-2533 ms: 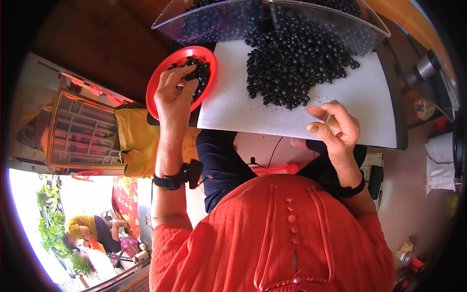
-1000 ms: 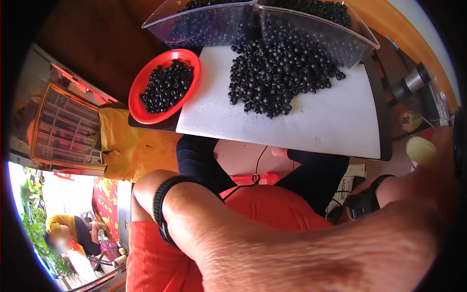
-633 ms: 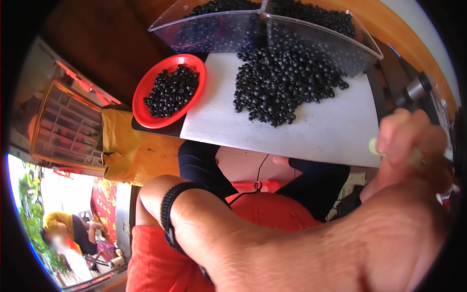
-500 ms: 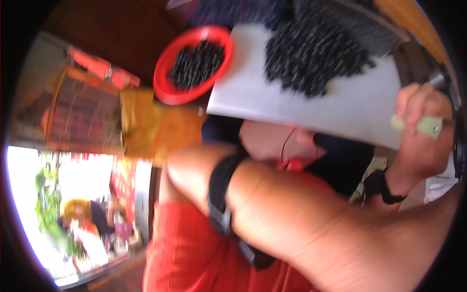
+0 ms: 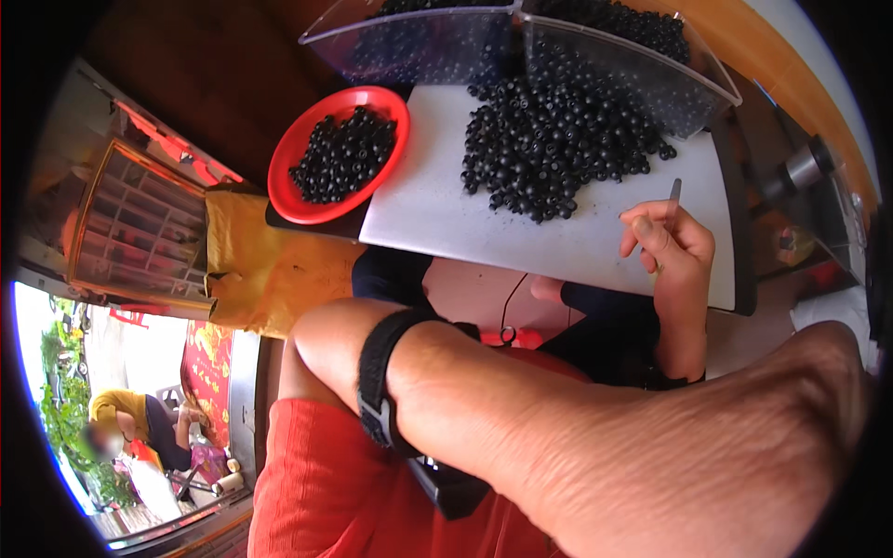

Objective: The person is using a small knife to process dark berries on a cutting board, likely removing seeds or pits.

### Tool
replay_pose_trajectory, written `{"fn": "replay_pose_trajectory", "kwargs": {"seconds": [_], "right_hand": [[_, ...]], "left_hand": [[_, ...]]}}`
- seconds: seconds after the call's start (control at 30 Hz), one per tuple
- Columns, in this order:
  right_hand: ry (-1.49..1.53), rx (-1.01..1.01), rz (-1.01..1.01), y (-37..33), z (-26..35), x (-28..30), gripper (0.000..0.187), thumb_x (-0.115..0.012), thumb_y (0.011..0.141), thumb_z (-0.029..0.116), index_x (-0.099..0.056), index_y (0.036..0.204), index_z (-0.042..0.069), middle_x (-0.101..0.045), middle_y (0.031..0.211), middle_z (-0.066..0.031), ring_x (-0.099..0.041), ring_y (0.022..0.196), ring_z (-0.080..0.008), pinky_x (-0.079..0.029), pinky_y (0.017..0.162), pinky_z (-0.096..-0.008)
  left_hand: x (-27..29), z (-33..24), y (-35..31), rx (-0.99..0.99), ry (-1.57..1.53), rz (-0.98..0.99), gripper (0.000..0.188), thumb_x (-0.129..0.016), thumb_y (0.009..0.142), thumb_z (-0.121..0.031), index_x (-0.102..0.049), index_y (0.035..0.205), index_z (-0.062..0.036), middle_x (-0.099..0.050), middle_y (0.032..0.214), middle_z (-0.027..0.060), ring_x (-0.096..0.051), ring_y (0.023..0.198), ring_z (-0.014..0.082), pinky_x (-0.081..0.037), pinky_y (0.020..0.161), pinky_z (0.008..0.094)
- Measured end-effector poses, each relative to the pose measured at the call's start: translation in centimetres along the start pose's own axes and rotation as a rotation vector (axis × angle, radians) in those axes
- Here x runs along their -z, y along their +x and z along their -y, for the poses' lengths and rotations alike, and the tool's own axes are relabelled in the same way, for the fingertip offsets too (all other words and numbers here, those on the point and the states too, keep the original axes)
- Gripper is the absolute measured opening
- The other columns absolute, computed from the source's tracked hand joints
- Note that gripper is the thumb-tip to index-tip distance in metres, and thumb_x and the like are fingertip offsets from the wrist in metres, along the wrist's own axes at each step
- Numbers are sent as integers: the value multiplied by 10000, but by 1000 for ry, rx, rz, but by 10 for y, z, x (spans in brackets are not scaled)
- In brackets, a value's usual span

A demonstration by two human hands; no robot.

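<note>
My right hand is closed around a small knife-like tool, its slim grey end pointing up above the fingers. The hand is over the right part of a white board. A heap of black, round, bead-like pieces covers the board's far middle. To the left, a red plate contains more black pieces. My left forearm, with a black strap around it, crosses the lower view from left to right. My left hand lies outside the picture.
Clear plastic bins with black pieces stand behind the board. Yellow-brown sheeting lies at left. My legs in dark trousers are beneath the board. A person in a yellow top bends over outside the doorway.
My right hand has moved left and inward over the board, still holding the tool. The view has shifted and sharpened, showing more of the bins. My left forearm still crosses the lower view.
</note>
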State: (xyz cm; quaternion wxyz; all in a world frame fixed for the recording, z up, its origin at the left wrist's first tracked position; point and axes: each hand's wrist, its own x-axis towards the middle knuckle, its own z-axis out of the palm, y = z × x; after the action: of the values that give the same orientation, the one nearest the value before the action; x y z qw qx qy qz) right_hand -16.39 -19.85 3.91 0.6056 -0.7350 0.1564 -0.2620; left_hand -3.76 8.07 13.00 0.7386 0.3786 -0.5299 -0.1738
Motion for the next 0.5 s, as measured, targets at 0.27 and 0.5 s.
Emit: {"fn": "replay_pose_trajectory", "kwargs": {"seconds": [0.27,0.5], "right_hand": [[31,-39,1,6,-15,14,322,-745,945,275,-733,1128,11,-682,808,-44,-593,745,-96,-368,629,-252],[56,-89,-29,4,-18,3,294,-713,985,287,-731,1084,11,-685,824,-21,-596,765,-89,-372,631,-246]], "left_hand": [[-4,-11,-8,-23,65,-59,348,-600,1010,-248,-711,1122,62,-704,1069,256,-670,853,309,-568,719,387],[-8,-25,-18,-34,97,-108,358,-601,1007,-256,-707,1133,61,-700,1081,259,-669,863,310,-568,727,392]]}}
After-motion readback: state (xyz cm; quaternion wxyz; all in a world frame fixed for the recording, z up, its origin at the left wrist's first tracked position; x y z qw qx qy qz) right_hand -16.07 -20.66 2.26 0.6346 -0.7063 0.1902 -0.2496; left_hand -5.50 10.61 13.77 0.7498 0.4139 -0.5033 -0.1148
